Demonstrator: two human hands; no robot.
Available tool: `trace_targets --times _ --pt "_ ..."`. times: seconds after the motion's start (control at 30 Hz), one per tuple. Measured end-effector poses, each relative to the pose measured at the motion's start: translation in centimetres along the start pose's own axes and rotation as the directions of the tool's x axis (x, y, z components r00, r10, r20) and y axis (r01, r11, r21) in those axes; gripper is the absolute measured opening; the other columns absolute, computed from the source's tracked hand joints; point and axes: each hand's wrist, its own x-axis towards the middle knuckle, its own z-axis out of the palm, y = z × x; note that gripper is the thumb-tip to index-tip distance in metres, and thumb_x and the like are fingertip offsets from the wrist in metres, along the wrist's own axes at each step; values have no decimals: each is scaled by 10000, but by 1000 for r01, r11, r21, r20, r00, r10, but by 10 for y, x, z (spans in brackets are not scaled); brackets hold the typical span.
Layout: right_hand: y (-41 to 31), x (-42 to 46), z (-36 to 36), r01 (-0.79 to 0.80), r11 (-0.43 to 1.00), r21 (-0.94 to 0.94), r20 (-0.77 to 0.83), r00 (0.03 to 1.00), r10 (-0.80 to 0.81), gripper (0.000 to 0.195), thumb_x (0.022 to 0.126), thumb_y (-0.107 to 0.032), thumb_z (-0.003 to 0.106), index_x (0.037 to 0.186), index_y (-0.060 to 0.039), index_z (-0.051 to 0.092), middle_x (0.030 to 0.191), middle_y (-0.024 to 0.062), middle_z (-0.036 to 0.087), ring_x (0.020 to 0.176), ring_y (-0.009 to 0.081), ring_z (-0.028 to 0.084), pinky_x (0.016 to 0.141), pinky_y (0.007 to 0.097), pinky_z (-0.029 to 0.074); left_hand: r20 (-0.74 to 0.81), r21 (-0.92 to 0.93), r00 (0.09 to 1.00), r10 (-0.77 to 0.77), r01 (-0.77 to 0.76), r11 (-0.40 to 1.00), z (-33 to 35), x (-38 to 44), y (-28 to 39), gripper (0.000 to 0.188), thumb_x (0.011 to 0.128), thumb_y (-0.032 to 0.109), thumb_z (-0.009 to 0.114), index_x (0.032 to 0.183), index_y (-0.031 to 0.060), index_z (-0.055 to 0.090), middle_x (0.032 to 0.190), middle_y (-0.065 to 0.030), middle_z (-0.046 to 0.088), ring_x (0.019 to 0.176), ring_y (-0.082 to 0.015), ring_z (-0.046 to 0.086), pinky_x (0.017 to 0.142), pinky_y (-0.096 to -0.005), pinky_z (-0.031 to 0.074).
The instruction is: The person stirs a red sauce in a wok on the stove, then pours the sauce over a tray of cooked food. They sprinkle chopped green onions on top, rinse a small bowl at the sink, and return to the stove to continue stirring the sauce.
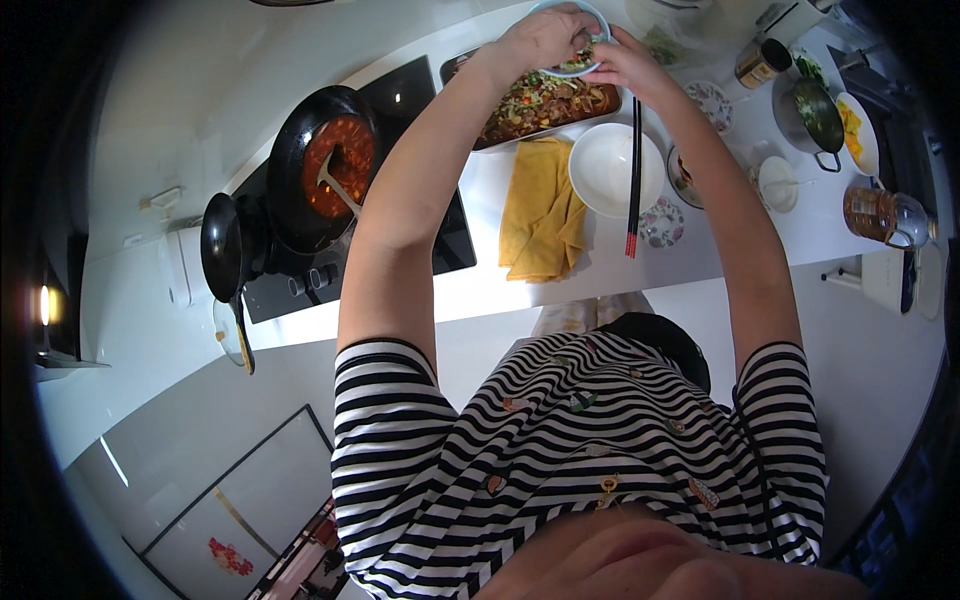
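My right hand (628,66) grips the edge of a small light-blue-rimmed bowl (573,73), which is tilted above the far part of the counter. Inside the bowl are chopped green and red bits. My left hand (551,37) reaches over the rim with its fingers in the bowl; whether they pinch anything is hidden. Below is a rectangular baking tray (555,131) filled with a brown saucy dish (559,105), partly topped with chopped greens and red pieces. Close to my right hand, black chopsticks (636,165) with red ends lie across a white bowl (600,176).
A folded yellow cloth (544,217) lies by the tray. On the hob (457,240), a wok (289,210) holds red sauce and a ladle (337,187); a small black pan (221,244) stands beside it. Rightward are a steel pot (806,112), a jar (763,64) and a plastic bottle (874,214).
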Motion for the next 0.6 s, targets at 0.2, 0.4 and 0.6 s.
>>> trace_targets --times 0.2,0.4,0.6 --pt "-14 33 -4 109 979 -170 -76 989 -124 694 765 -10 595 1392 -91 308 1021 183 578 811 277 638 593 366 578 132 179 987 89 -112 978 -3 8 -3 368 747 268 628 1079 109 610 1027 -195 616 933 -330 596 821 -393 484" --pt "-38 35 -3 55 923 -381 -114 988 -106 635 764 -64 626 1351 -83 385 1014 185 592 771 240 641 563 347 567 204 31 972 116 -125 992 2 30 -24 257 713 200 672 939 82 648 880 -158 648 823 -297 620 732 -367 497" --pt "-32 26 -7 -27 939 -344 -123 992 -16 606 751 -66 637 1315 -80 416 1019 171 602 798 246 641 583 348 570 14 -142 958 287 -282 949 12 12 -37 212 699 32 653 911 39 649 847 -147 653 782 -277 618 718 -364 501"
